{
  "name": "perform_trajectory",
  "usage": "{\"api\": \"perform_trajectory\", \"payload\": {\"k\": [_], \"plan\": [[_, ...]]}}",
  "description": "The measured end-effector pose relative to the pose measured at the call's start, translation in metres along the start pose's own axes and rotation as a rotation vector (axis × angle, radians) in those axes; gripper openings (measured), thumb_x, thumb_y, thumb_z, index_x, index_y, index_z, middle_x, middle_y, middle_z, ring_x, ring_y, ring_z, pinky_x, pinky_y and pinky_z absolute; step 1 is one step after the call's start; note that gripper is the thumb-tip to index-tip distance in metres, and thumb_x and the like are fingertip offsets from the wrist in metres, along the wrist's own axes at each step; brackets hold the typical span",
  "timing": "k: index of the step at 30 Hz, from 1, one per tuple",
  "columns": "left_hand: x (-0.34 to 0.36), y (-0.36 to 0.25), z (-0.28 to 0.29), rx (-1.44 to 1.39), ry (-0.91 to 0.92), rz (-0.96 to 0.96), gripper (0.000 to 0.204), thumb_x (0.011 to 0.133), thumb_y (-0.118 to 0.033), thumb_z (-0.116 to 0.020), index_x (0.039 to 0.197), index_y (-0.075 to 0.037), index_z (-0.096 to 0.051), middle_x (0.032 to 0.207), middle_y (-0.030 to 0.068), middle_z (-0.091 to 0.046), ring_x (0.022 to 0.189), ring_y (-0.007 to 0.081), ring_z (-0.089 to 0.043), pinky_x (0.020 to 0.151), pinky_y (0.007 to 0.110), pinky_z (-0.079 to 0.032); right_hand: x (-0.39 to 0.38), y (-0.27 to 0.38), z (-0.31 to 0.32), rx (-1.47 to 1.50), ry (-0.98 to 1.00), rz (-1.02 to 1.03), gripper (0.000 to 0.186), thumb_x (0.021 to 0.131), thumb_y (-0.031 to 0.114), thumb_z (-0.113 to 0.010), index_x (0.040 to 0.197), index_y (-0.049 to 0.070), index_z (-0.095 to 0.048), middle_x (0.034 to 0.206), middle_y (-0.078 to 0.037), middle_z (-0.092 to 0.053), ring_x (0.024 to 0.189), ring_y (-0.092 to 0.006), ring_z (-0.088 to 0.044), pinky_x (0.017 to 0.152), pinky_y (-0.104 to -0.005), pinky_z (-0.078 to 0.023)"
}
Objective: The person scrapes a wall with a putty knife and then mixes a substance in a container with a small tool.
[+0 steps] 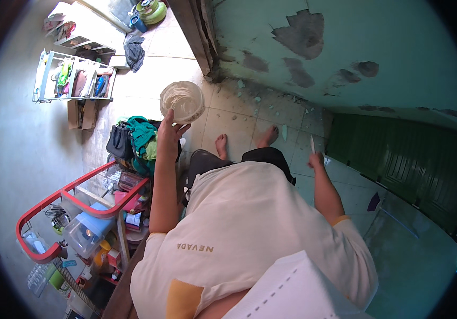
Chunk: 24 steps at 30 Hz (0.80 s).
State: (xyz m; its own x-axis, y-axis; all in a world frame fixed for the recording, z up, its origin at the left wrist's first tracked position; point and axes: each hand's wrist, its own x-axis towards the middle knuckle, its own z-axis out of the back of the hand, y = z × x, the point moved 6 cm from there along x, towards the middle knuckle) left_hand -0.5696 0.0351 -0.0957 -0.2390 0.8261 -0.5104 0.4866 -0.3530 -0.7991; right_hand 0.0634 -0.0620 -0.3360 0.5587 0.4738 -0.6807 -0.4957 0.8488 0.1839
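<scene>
Your left hand grasps the tub of pale paste, upper centre; your right hand, right of centre, clasps a thin tool. You seem between strokes of wall patching; reloading the tool probably comes next.

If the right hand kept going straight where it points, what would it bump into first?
Probably the peeling green wall, with the thin pointed tool in the right hand touching first. Depth is hard to judge, so the tiled floor might come sooner.
</scene>
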Motion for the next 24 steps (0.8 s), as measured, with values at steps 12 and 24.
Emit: {"api": "perform_trajectory", "payload": {"k": [12, 24], "plan": [[0.075, 0.097, 0.07, 0.091, -0.042, 0.116, 0.061, 0.09, -0.04, -0.064, 0.127, 0.005, -0.045, 0.116, 0.019, -0.055, 0.102, 0.0287, -0.063, 0.085, 0.04, -0.058, -0.153, -0.149, -0.013, 0.314, -0.207, -0.367, 0.029, 0.086, 0.007, -0.052, 0.106, -0.011, -0.06, 0.077, -0.022, -0.068, 0.06, -0.0304, -0.07, 0.047, -0.0376, -0.059], [0.011, 0.24, 0.148, 0.215, -0.116, 0.206, 0.073, 0.084, -0.045, -0.071, 0.131, 0.002, -0.042, 0.12, 0.0186, -0.053, 0.101, 0.0309, -0.062, 0.075, 0.043, -0.06, -0.174, -0.246, -0.024, 0.531, -0.188, -0.188, 0.025, 0.084, 0.019, -0.054, 0.081, -0.006, -0.061, 0.067, -0.017, -0.066, 0.054, -0.0257, -0.067, 0.045, -0.0334, -0.053]]}}
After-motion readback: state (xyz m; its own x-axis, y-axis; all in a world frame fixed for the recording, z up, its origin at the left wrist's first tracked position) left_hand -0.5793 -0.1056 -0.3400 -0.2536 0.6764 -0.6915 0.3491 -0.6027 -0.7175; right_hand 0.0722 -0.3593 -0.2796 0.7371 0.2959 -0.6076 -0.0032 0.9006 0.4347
